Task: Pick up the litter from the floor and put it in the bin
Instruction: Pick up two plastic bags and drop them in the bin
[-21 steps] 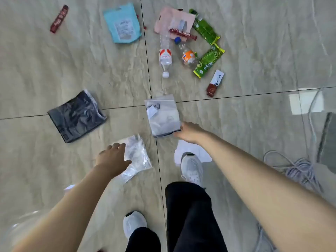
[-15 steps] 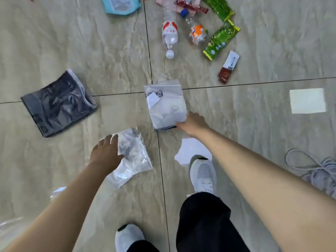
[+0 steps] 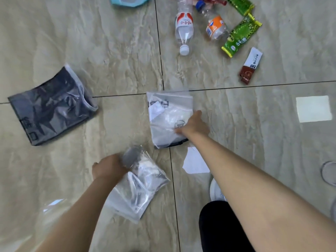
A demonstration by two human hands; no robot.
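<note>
A clear crumpled plastic bag (image 3: 140, 186) lies on the tiled floor near my feet, and my left hand (image 3: 109, 168) is closed on its upper left corner. A frosted white zip bag (image 3: 169, 113) lies just beyond it on the tile joint. My right hand (image 3: 193, 125) rests on the zip bag's lower right part, fingers pinching the plastic. No bin is visible.
A dark grey bag (image 3: 52, 106) lies at left. Farther off are two plastic bottles (image 3: 183, 28) (image 3: 215, 28), green wrappers (image 3: 240, 36), a brown-and-white sachet (image 3: 250, 66) and a blue pouch (image 3: 129, 0). My shoe (image 3: 216, 191) and a cable (image 3: 327, 171) are at right.
The view has moved closer and down. My left hand closed on the clear bag and bunched its corner. My right hand slid from the zip bag's edge onto its surface.
</note>
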